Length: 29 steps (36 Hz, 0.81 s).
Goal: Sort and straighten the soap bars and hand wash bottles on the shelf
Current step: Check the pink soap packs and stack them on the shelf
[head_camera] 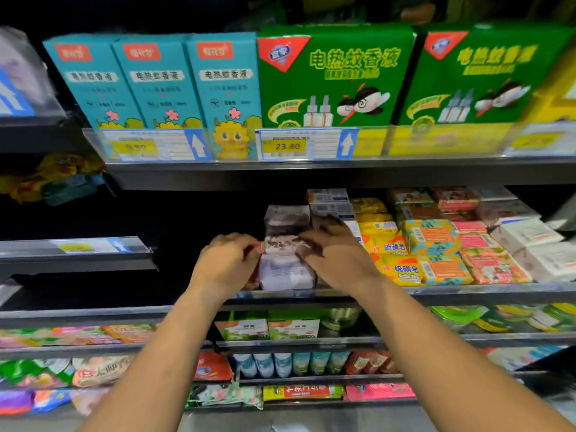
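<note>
Both hands clasp a stack of pale soap packs (285,244) at the front of the shelf (467,293).
The left hand (229,260) curls its fingers against the stack's left side. The right hand (338,255) wraps thumb and fingers over its upper right, so the stack sits squeezed between them. The packs are whitish with brown print, piled slightly askew and blurred. Just right of the grip lie yellow soap bars (396,257); behind the right hand stand blue-and-white boxes (330,201).
</note>
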Available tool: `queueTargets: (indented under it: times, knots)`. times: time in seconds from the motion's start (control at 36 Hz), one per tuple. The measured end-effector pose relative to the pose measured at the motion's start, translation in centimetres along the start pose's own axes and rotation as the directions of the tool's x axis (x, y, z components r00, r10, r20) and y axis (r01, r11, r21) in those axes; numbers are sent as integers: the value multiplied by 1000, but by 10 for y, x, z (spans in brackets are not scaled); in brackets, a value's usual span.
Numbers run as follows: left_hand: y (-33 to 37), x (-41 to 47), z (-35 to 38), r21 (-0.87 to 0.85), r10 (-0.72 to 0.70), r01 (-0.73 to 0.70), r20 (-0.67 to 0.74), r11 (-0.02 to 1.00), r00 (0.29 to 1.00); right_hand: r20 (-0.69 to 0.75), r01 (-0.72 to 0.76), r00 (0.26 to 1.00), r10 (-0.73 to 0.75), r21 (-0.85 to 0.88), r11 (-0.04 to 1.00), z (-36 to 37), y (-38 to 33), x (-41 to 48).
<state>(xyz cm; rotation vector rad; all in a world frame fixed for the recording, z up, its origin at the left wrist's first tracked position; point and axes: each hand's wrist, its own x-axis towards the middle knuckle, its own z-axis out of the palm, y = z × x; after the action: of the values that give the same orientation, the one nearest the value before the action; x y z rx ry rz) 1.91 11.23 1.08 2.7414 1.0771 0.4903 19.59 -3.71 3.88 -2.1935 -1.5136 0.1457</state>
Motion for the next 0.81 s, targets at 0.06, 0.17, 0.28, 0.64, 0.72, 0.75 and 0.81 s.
queueTargets:
  times: [0.06,0.17,0.28,0.64,0.72,0.75,0.81]
  knots:
    - [25,4,2,-18,35,-36,-40,999,999,26,-8,1000,11,-110,994,-16,21,-7]
    - [86,14,7,-64,123,-125,-27,990,992,56,-150,985,160,-157,976,-54,76,-23]
    - [145,25,24,-120,235,-226,68,967,970,3,-207,977,214,-244,947,-84,138,-41]
    - [315,74,97,-35,202,-205,400,978,894,26,-261,957,287,-344,902,-146,271,-70]
    - [327,84,104,-13,159,-169,415,986,896,75,-238,955,287,-384,892,-156,283,-63]
    - [329,85,106,-12,137,-145,413,989,900,98,-241,948,304,-405,882,-159,287,-59]
    - [331,84,110,-9,110,-116,400,993,910,148,-251,927,343,-434,865,-164,292,-52]
